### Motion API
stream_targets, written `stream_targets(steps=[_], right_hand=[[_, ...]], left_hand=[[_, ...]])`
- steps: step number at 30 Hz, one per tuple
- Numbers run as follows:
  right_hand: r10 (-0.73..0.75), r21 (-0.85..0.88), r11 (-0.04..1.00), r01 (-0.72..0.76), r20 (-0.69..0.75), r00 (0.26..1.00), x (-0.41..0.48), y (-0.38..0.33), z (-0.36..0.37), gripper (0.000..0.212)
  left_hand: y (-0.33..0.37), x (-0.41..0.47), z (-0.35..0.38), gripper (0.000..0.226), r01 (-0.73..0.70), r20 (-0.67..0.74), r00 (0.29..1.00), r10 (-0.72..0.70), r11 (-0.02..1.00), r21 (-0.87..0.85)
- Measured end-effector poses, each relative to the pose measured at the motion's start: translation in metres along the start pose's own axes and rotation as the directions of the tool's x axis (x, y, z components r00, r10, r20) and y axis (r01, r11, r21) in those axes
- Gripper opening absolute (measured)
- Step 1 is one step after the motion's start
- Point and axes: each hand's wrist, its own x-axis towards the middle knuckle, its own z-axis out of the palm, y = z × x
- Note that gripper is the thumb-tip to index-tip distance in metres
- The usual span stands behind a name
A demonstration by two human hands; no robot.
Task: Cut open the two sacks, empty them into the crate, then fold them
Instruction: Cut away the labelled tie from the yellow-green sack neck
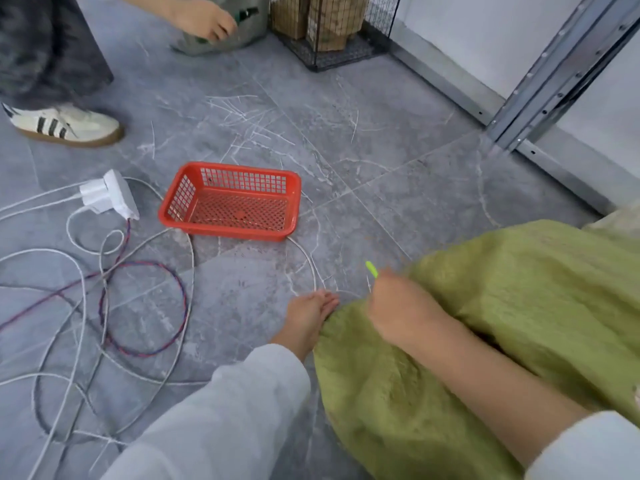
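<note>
Floor: grey marble-pattern tiles (363,140), scratched white in places. White wall and a metal frame (540,98) at upper right.

Crate: red plastic crate (230,201), lattice sides, upright on the floor left of centre, nothing visible inside. Well apart from both hands.

Sack: green sack (519,289) lies on the floor at lower right, bulky and creased, with its near edge running to the left hand.

Left hand (310,318): grey sleeve, at the sack's left edge, fingers fairly straight and close together with tips by the floor. Thumb hidden, so cannot tell whether the grip pinches the fabric.

Right hand (398,311): on top of the sack, motion-blurred. Grip curled round a light-green tool (371,269) whose tip sticks up past the knuckles. Blade not discernible.

Other items: white power strip (114,195) with plugs, left of the crate. White cables (79,306) and a red-blue twisted cord (145,353) loop over the floor. One cable passes under the crate's near edge.

Second person, upper left: striped white shoe (65,124), dark trousers, a hand (204,19) at a grey bag (225,39). Black wire cage (332,29) beside it holds brown blocks.
</note>
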Motion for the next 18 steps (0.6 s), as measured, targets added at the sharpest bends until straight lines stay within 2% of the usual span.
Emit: stream_targets(steps=[2, 5, 8, 10, 12, 14, 16, 18], right_hand=[[0.072, 0.060, 0.996, -0.072, 0.007, 0.997, 0.003, 0.005, 0.013, 0.026], [0.093, 0.154, 0.983, -0.094, 0.019, 0.996, 0.011, 0.005, 0.018, 0.016], [0.096, 0.292, 0.953, -0.079, -0.045, 0.994, 0.014, 0.010, 0.006, 0.016], [0.086, 0.415, 0.910, -0.024, -0.132, 0.988, 0.002, 0.008, -0.007, 0.016], [0.085, 0.535, 0.844, 0.030, -0.188, 0.978, -0.021, 0.001, -0.023, 0.019], [0.071, 0.585, 0.806, 0.094, -0.253, 0.965, -0.048, 0.001, -0.044, 0.024], [0.067, 0.645, 0.740, 0.189, -0.351, 0.934, -0.076, 0.012, -0.071, 0.023], [0.092, 0.751, 0.587, 0.302, -0.433, 0.897, -0.106, 0.035, -0.100, 0.013]], left_hand=[[0.003, -0.004, 0.005, 0.020, 0.013, -0.041, 0.999, -0.010, 0.997, 0.081], [0.016, -0.011, 0.007, 0.018, 0.037, -0.097, 0.995, -0.017, 0.978, 0.205], [0.029, -0.032, 0.019, 0.030, 0.011, -0.009, 1.000, -0.008, 0.941, 0.338], [0.038, -0.056, 0.038, 0.025, -0.136, 0.097, 0.990, 0.101, 0.854, 0.501], [0.052, -0.087, 0.067, 0.028, -0.338, 0.248, 0.940, 0.235, 0.752, 0.565], [0.067, -0.120, 0.103, 0.028, -0.500, 0.385, 0.862, 0.331, 0.687, 0.527], [0.079, -0.153, 0.140, 0.028, -0.582, 0.477, 0.795, 0.375, 0.693, 0.425], [0.081, -0.186, 0.172, 0.031, -0.635, 0.561, 0.728, 0.393, 0.696, 0.336]])
